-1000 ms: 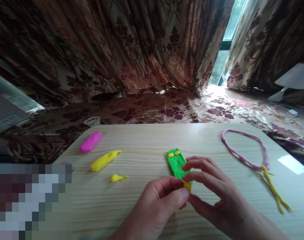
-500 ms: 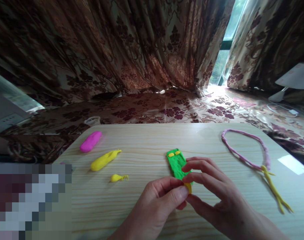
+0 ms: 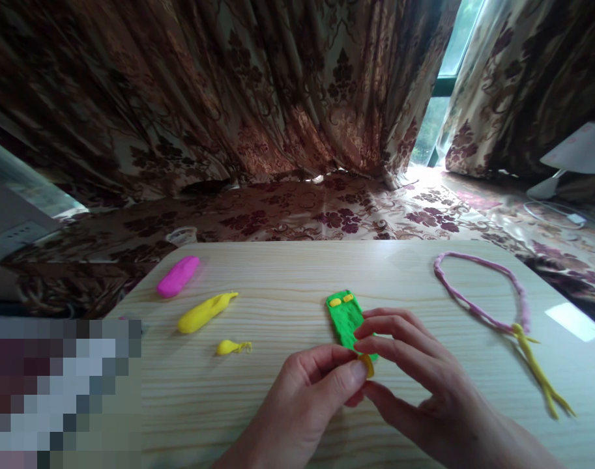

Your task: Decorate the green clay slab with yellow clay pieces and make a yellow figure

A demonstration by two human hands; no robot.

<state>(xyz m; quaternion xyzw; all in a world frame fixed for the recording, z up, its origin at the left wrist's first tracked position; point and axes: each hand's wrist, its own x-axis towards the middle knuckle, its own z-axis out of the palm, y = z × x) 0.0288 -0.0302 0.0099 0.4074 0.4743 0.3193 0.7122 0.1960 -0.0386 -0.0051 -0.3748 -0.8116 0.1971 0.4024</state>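
Note:
My left hand (image 3: 307,397) and my right hand (image 3: 424,384) meet at the near middle of the light wooden table (image 3: 287,280). Together their fingertips pinch a small yellow clay piece (image 3: 366,365). Just behind the fingers lies a flat green clay slab (image 3: 345,317) with two small yellow bits on its far end. The near end of the slab is hidden by my right fingers.
On the left lie a pink clay lump (image 3: 178,276), a long yellow clay lump (image 3: 205,312) and a small yellow scrap (image 3: 232,347). A pink clay loop (image 3: 478,286) with yellow strands (image 3: 541,378) lies at the right. Patterned curtains hang behind; a blurred patch covers the lower left.
Both hands stay in place; the fingers have shifted slightly around the yellow piece, which now sits a little lower between them.

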